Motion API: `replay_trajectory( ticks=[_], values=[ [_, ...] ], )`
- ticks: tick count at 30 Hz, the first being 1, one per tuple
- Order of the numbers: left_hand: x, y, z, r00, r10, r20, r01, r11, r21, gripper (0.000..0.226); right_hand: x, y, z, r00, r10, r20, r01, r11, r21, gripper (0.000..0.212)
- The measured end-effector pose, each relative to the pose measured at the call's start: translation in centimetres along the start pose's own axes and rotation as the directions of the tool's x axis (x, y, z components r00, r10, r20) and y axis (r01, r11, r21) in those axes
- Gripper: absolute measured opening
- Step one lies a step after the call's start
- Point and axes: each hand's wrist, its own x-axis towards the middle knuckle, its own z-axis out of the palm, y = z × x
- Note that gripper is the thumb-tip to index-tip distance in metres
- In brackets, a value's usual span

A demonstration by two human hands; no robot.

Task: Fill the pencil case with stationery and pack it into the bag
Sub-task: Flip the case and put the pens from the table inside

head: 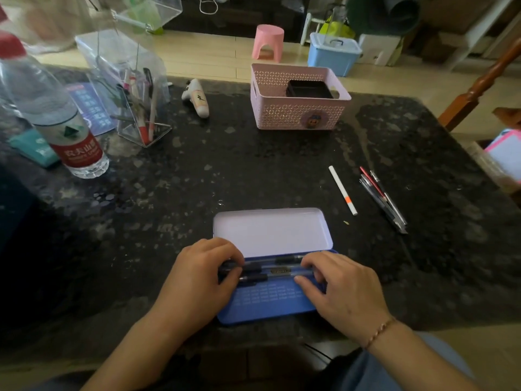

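A blue pencil case [267, 301] lies open at the near edge of the dark table, its pale lid [270, 231] tilted back. Several clear pens with black grips [277, 268] lie lengthwise in its tray. My left hand [197, 280] has its fingers curled over the pens' left ends. My right hand [341, 289] has its fingertips on their right ends. A white pen with an orange band [342, 190] and a bundle of several pens [383, 198] lie on the table to the right. No bag is in view.
A pink basket [298, 97] holding a black box stands at the back. A clear holder of pens [141, 108], a white toy-like object [196, 98] and a water bottle [56, 114] stand at the left. A wooden chair [479, 88] is at right.
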Motion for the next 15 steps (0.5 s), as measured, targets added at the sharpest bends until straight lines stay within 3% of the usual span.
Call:
replay_trajectory(
  ticks=[3, 8, 10, 12, 15],
  values=[
    [0.0, 0.2, -0.1, 0.999, 0.026, 0.034, -0.026, 1.000, 0.002, 0.007, 0.2, -0.4, 0.0, 1.000, 0.003, -0.018, -0.003, 1.000, -0.001, 0.019],
    [0.0, 0.5, -0.1, 0.996, 0.024, 0.088, -0.036, 0.990, 0.135, 0.016, 0.7, -0.7, 0.2, 0.998, -0.065, -0.020, 0.064, 0.998, -0.019, 0.021],
    [0.1, 0.6, -0.1, 0.996, 0.018, 0.087, -0.032, 0.987, 0.160, 0.016, 1.3, 0.8, -1.0, 0.996, -0.033, -0.079, 0.038, 0.998, 0.053, 0.020],
    [0.0, 0.5, 0.0, 0.996, 0.003, 0.087, -0.017, 0.986, 0.165, 0.017, 2.6, 4.4, -2.5, 0.957, 0.191, -0.219, -0.176, 0.980, 0.089, 0.014],
    [-0.1, 0.5, 0.0, 0.997, -0.002, 0.079, -0.010, 0.989, 0.150, 0.018, 4.3, 11.3, -4.2, 0.765, 0.590, -0.258, -0.612, 0.791, -0.005, 0.015]
  ],
)
